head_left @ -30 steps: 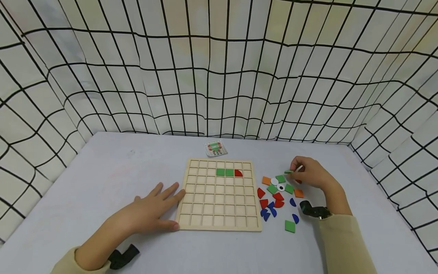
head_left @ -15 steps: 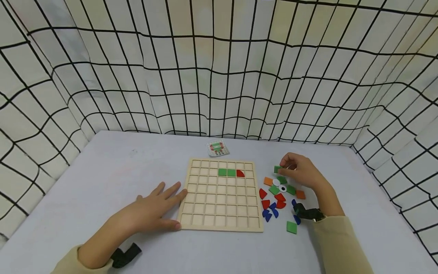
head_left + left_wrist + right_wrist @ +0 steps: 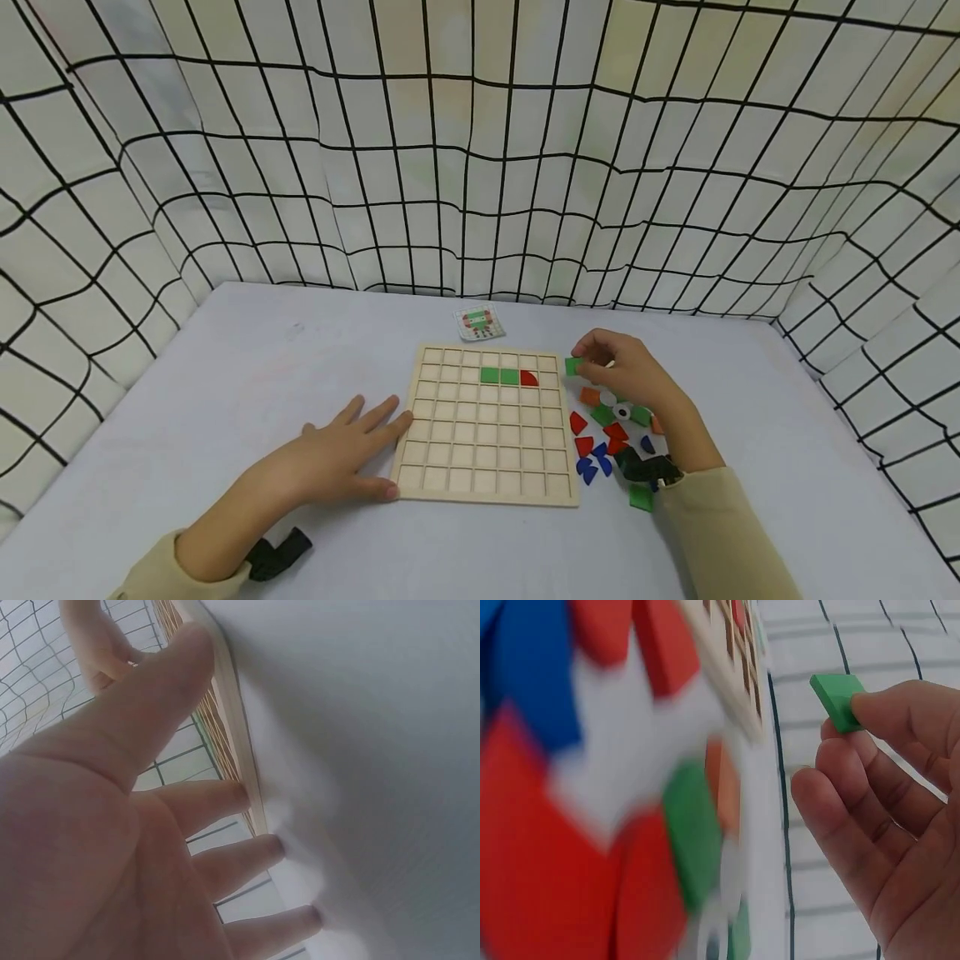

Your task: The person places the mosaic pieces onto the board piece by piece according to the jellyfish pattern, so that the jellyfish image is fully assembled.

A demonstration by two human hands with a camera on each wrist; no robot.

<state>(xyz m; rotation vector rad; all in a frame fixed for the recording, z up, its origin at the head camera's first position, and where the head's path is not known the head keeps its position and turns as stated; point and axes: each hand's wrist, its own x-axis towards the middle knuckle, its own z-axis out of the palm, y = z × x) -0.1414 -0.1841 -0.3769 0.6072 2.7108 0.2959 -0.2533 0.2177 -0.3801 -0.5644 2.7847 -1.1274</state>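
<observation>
A wooden grid board (image 3: 484,503) lies on the white table. Two green square tiles (image 3: 490,376) and a red quarter-circle tile (image 3: 528,378) sit side by side in its second row. My left hand (image 3: 337,454) is spread flat at the board's left edge, thumb and a fingertip at the frame. My right hand (image 3: 626,367) pinches a green square tile (image 3: 838,699) between thumb and fingers, just off the board's upper right edge. In the right wrist view that tile is held up at a tilt.
Loose tiles lie right of the board: red pieces (image 3: 577,423), blue half-circles (image 3: 589,472), an orange square (image 3: 590,396), a white ring (image 3: 622,412) and a green square (image 3: 641,497). My right wrist covers part of them. A small pattern card (image 3: 480,322) lies behind the board. Black-gridded walls surround the table.
My right hand has moved left with the green tile, from beyond the loose pieces to the board's right edge. My left hand stays at the board; the head view has shifted slightly.
</observation>
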